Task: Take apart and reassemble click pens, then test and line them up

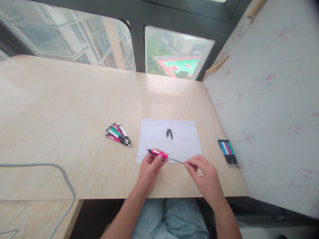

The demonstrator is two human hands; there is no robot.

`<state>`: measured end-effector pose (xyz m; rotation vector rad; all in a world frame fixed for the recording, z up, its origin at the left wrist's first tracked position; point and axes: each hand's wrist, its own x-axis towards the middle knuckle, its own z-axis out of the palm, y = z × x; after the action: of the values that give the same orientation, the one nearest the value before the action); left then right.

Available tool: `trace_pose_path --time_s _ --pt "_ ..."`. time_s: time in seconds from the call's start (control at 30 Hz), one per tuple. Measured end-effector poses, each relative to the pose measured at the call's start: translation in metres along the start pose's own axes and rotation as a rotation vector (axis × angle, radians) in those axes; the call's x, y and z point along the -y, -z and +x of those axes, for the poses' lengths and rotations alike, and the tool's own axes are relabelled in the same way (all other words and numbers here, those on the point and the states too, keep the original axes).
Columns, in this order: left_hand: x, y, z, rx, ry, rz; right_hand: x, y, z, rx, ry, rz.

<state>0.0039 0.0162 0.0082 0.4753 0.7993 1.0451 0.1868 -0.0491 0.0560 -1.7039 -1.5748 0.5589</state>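
My left hand (152, 166) is closed around a pink pen barrel (159, 153) with a black clicker end pointing left. A thin dark ink refill (175, 160) sticks out of the barrel's open right end. The fingertips of my right hand (203, 172) pinch the refill's far end. Beneath and beyond my hands lies a white sheet of paper (149, 137) with lines of handwriting along its top. On the sheet rest small black pen parts (169, 133), side by side.
Left of the paper is a fanned pile of pens (118, 135) in pink, green and white. At the right, several pens (228, 152) stand in a neat row on the table (87, 116) near the papered wall (274, 99). A grey cable (63, 174) curves at lower left. Windows rise behind.
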Motion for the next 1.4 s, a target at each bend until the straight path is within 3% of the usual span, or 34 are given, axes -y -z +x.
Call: trace_pose_path --time_s 0.13,0.63,1.03,1.23,1.4 --pt "0.001 -0.001 -0.001 0.069 0.002 0.077 0.005 -0.008 0.003 0.005 -0.002 0.01" --pt "0.0 0.001 -0.001 0.039 0.061 0.02 0.015 -0.019 0.011 -0.013 -0.003 0.018" --pt "-0.002 0.006 0.003 -0.014 0.122 -0.211 0.013 -0.028 0.01 -0.02 -0.089 0.197" --pt "-0.004 0.006 0.004 -0.019 0.114 -0.271 0.002 -0.029 0.018 -0.015 -0.105 0.067" --pt "-0.003 0.007 0.004 -0.026 0.122 -0.279 -0.025 -0.041 0.047 -0.043 -0.122 -0.144"
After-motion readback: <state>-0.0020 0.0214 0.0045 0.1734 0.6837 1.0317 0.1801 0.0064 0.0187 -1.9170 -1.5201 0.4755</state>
